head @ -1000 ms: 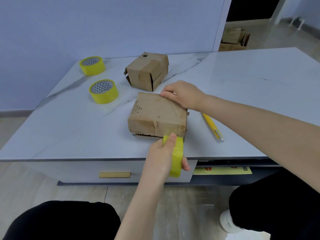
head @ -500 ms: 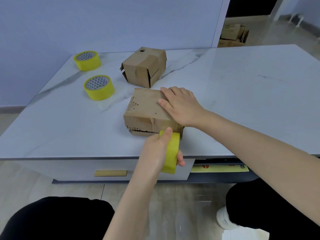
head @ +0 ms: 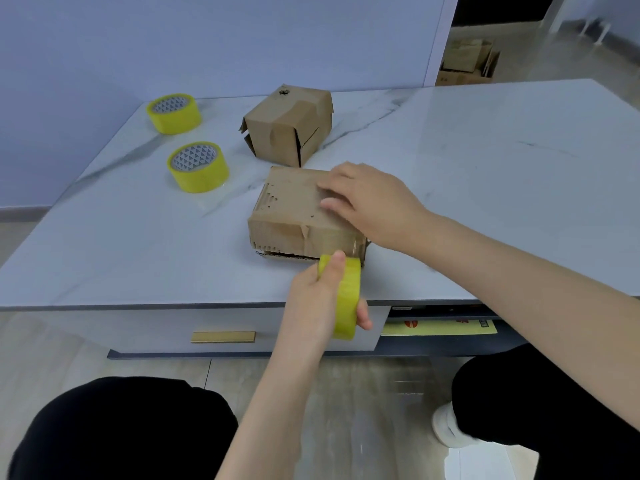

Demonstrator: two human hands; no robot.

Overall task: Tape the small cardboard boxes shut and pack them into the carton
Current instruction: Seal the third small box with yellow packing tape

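A worn flat cardboard box [head: 291, 216] lies near the front edge of the marble table [head: 485, 188]. My right hand [head: 370, 202] rests flat on its top right part, fingers straight. My left hand [head: 318, 299] grips a yellow tape roll [head: 346, 299] just in front of the box's near right corner; a clear strip of tape runs from the roll up onto the box's front face. A second, taller cardboard box [head: 289, 124] with loose flaps stands behind the first.
Two more yellow tape rolls lie at the left, one nearer [head: 198, 167] and one at the back [head: 174, 113]. Cartons [head: 467, 62] sit on the floor past the doorway. A drawer with a gold handle [head: 223, 337] is under the tabletop. My knees are below.
My right hand slid from the box's far right corner onto its top and now lies flat there. The yellow pen beside the box is now hidden. The left hand keeps the roll at the front corner.
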